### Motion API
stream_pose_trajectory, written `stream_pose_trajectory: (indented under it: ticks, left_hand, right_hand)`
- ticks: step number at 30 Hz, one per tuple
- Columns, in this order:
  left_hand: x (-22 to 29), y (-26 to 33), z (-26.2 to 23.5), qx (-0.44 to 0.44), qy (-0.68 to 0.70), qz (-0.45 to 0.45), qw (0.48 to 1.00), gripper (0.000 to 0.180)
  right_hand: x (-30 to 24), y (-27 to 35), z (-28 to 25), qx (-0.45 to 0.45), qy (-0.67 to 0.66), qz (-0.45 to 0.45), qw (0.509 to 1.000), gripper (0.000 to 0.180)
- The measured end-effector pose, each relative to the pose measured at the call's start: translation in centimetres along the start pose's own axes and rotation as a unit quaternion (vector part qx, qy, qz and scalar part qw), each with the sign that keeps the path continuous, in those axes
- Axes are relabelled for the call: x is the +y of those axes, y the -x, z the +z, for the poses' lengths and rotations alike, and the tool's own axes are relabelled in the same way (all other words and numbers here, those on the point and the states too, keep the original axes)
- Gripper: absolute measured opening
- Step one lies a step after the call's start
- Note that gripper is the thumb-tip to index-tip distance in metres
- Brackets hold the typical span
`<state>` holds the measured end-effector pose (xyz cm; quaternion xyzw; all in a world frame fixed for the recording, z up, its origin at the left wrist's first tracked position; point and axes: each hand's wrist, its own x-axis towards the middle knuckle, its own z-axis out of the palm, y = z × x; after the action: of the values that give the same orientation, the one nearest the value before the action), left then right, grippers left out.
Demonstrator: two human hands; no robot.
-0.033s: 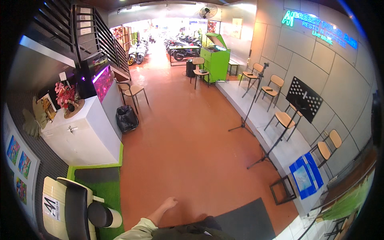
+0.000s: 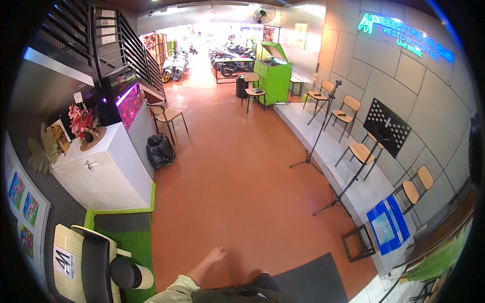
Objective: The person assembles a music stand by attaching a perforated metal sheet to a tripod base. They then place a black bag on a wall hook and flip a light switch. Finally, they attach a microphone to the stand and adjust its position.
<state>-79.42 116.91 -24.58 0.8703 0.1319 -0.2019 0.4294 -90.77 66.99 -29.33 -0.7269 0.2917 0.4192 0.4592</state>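
My left hand [image 2: 216,254] hangs in the air over the reddish-brown floor [image 2: 222,202], reaching in from the lower edge in a pale sleeve [image 2: 178,290]. Its fingers look loosely curled, and I see nothing held in them. It touches nothing. Nearest to it lies a dark grey mat [image 2: 313,278], to the right on the floor. My right hand is out of the picture. Dark clothing of mine and the tip of a shoe show at the bottom middle.
At left stand a white cabinet [image 2: 101,177], a black-lined bin [image 2: 160,151], a chair [image 2: 169,115] and a black-and-cream seat [image 2: 96,262]. Along the right platform [image 2: 323,151] are several chairs, a music stand [image 2: 386,129] and a microphone stand [image 2: 323,121]. Farther off stands a green booth [image 2: 273,81]; motorbikes beyond.
The view has shifted very slightly, so the things on the right sit a little farther right in the picture. My left hand keeps nearly the same place and shape.
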Motion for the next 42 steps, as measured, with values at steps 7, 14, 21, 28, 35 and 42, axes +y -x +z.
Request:
stream_pose_trajectory:
  ticks: [7,14,21,28,35,42]
  left_hand:
    - [4.5,-14.9,-3.3,-0.038,0.103,-0.104,0.988,0.034]
    - [1.3,-19.9,-6.8,-0.004,0.264,-0.298,0.917,0.018]
    - [5.0,-30.9,-11.2,-0.007,0.237,-0.330,0.914,0.021]
    - [6.3,-57.0,-20.5,-0.068,-0.008,-0.204,0.976,0.024]
    - [29.5,-91.9,-33.6,-0.057,-0.172,-0.053,0.982,0.036]
    - [50.2,-115.9,-42.2,0.019,-0.085,0.111,0.990,0.036]
  right_hand:
    - [-15.3,-12.2,-6.6,-0.014,0.008,0.026,1.000,0.017]
    - [-40.1,-28.3,-16.9,-0.032,-0.021,-0.060,0.997,0.018]
    - [-78.2,-36.3,-22.4,0.031,-0.070,-0.316,0.946,0.027]
    - [-93.3,-41.2,-20.9,-0.025,-0.062,-0.245,0.967,0.025]
    - [-99.6,-47.8,-26.2,-0.017,-0.227,-0.138,0.964,0.027]
    - [-117.6,-59.4,-32.2,-0.005,-0.257,-0.172,0.951,0.029]
